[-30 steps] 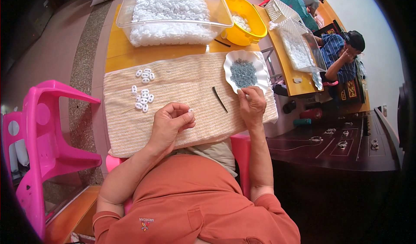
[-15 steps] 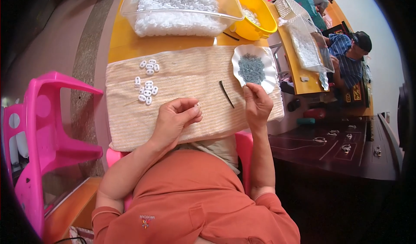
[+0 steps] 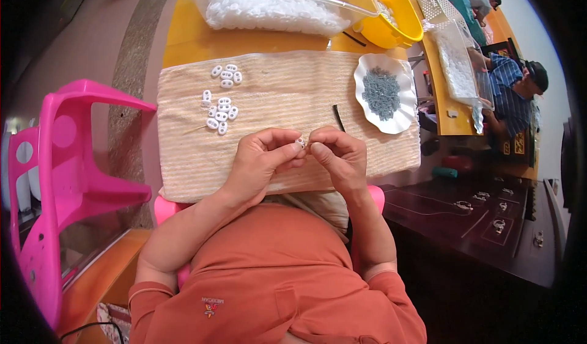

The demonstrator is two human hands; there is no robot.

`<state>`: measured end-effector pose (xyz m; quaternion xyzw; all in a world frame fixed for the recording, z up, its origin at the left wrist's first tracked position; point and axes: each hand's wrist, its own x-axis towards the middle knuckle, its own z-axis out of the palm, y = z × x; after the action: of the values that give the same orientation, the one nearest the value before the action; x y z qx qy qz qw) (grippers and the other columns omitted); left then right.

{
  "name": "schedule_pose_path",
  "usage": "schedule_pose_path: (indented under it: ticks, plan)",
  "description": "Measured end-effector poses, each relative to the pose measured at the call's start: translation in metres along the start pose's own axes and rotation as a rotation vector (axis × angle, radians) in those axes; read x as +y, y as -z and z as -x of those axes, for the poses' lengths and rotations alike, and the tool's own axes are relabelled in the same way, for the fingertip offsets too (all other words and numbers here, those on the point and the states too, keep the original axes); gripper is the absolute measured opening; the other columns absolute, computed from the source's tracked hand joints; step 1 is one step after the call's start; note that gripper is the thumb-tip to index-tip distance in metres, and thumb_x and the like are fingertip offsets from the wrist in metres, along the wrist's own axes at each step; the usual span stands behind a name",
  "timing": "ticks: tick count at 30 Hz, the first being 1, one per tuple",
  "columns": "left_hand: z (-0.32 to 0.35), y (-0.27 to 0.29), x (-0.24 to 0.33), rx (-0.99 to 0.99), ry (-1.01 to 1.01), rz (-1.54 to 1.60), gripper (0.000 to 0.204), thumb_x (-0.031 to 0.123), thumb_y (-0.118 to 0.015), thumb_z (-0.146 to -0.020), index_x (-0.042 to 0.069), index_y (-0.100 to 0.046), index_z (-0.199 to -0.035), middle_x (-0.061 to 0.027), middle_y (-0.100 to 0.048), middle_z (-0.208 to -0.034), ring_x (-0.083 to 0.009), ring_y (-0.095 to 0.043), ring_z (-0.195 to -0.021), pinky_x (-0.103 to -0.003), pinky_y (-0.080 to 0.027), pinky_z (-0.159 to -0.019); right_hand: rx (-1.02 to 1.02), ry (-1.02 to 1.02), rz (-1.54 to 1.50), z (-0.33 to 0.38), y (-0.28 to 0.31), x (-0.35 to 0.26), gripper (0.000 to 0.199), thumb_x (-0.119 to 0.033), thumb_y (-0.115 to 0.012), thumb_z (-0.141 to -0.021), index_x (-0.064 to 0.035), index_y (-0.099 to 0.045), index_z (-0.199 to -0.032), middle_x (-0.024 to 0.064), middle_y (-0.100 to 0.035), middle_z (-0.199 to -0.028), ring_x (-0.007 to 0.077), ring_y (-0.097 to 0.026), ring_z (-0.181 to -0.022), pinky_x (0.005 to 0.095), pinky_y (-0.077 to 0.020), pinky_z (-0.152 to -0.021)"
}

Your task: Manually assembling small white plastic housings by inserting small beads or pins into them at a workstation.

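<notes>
while my left hand (image 3: 260,161) is pinching a small white plastic piece (image 3: 300,142), my right hand (image 3: 337,157) is closing fingertips against it, fitting something; i'm judging steady alignment comes next.

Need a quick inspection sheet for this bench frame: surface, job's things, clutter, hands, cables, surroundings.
Surface: beige woven mat on a yellow table.
Job's things: small white piece pinched between both hands; white pieces loose on the mat; white dish of grey bits.
Clutter: black stick; clear tub of white parts; yellow bowl.
Hands: left hand and right hand meet fingertip to fingertip.
Cables: nothing seen.
Surroundings: pink chair; another person seated far right.
</notes>
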<state>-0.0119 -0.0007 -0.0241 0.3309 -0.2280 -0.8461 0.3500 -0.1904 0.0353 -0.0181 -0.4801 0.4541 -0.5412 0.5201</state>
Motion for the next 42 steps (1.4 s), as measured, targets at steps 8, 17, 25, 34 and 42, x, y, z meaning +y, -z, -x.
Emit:
schedule_pose_path:
  ticks: [8,17,25,34,42]
  plan:
    - [0.0,-0.002,0.001,0.016,-0.008,0.053,0.015,0.002,-0.063,-0.087,-0.002,-0.062,-0.101,-0.009,-0.067,-0.092,-0.0125,-0.065,-0.079,-0.025,-0.055,-0.075,-0.002,-0.082,-0.005,0.0,0.0,0.011,0.011,0.001,-0.063,-0.087,0.0044,-0.064,-0.097,0.0101,-0.064,-0.095,0.0135,-0.061,-0.085,0.0243,-0.0488,-0.077]
    - [0.001,-0.004,0.003,-0.003,0.001,0.077,0.014,0.002,-0.064,-0.087,-0.002,-0.062,-0.101,-0.0083,-0.067,-0.089,-0.0126,-0.064,-0.08,-0.025,-0.055,-0.075,0.059,-0.061,-0.005,0.0,-0.001,0.014,0.01,-0.002,-0.065,-0.086,0.0035,-0.066,-0.095,0.0096,-0.065,-0.095,0.0137,-0.06,-0.086,0.0252,-0.0481,-0.078]
    - [0.001,-0.003,0.001,-0.009,-0.01,0.07,0.015,0.002,-0.064,-0.087,-0.002,-0.062,-0.101,-0.008,-0.066,-0.088,-0.0121,-0.064,-0.078,-0.024,-0.054,-0.073,0.03,-0.059,-0.029,0.0,-0.001,0.015,0.011,0.001,-0.064,-0.086,0.0036,-0.066,-0.096,0.01,-0.065,-0.095,0.0137,-0.061,-0.086,0.0248,-0.0486,-0.078]
    - [0.001,-0.004,0.001,0.0,-0.018,0.04,0.015,0.002,-0.064,-0.087,-0.004,-0.062,-0.101,-0.0084,-0.066,-0.089,-0.0119,-0.063,-0.078,-0.024,-0.053,-0.073,0.034,-0.147,-0.07,-0.001,-0.004,0.005,0.01,0.0,-0.065,-0.086,0.0047,-0.065,-0.095,0.0099,-0.065,-0.094,0.0131,-0.062,-0.083,0.0247,-0.05,-0.076]
    - [0.002,-0.002,-0.001,-0.007,-0.044,0.018,0.016,0.002,-0.064,-0.086,-0.005,-0.063,-0.101,-0.0087,-0.066,-0.089,-0.0117,-0.063,-0.079,-0.024,-0.054,-0.074,0.03,-0.17,-0.049,-0.001,-0.003,0.008,0.008,-0.002,-0.064,-0.088,0.0046,-0.066,-0.091,0.0078,-0.067,-0.085,0.0114,-0.063,-0.076,0.0236,-0.0507,-0.07]
